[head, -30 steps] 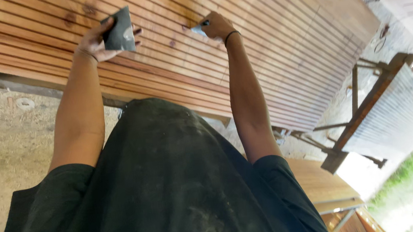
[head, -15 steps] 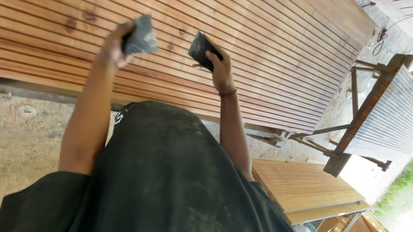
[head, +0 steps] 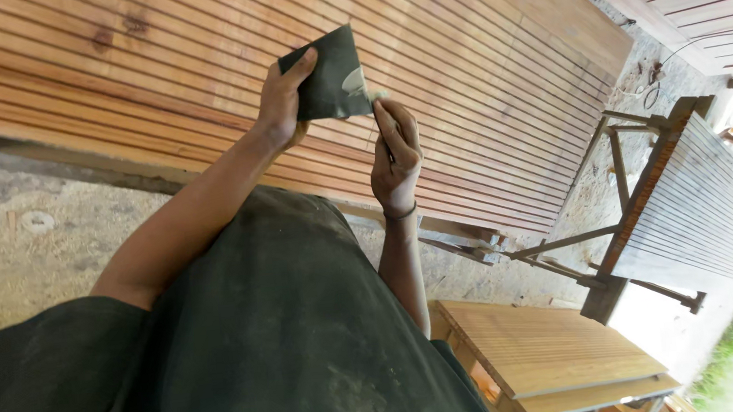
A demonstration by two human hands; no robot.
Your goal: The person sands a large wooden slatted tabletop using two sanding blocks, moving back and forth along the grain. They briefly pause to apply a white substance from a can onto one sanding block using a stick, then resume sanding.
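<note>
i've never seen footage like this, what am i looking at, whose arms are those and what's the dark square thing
The one view comes from a camera worn on a person's head, looking down their dark shirt at their own two bare hands; no machine is involved. The left hand holds up a dark flat sheet, perhaps sandpaper. The right hand pinches a small tool at the sheet's edge; too little of it shows to name. Beyond lies a large slatted wooden panel, with more slatted panels on stands to the right.
</note>
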